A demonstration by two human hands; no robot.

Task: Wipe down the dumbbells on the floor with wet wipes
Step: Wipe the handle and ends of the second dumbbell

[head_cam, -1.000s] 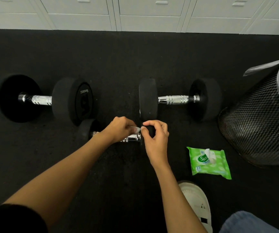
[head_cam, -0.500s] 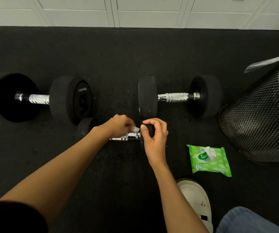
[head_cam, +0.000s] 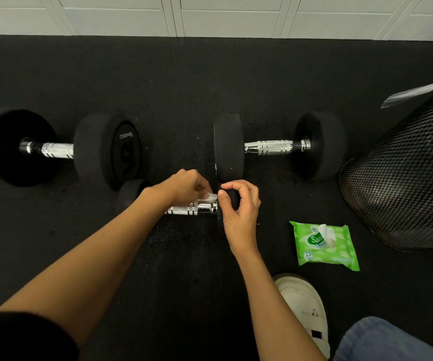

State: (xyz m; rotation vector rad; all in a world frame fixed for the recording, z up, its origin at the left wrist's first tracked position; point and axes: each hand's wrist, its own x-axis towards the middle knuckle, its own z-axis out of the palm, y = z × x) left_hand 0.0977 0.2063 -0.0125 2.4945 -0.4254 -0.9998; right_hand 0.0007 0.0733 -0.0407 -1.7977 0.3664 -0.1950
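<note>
Currently wiping: small black-ended dumbbell with chrome handle [head_cam: 192, 209] lies on the black rubber floor [head_cam: 210, 87], nearest of three. Right hand [head_cam: 240, 214] grips its right end; left hand [head_cam: 184, 187] pinches a white wet wipe [head_cam: 208, 197] there. Next, likely rotate and wipe the end.

Green wipes pack [head_cam: 324, 246], black mesh bin [head_cam: 403, 183].

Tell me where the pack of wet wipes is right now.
In the head view, the green pack of wet wipes lies flat on the black floor at lower right, between the right hand and the mesh bin, just beyond the white shoe.
</note>
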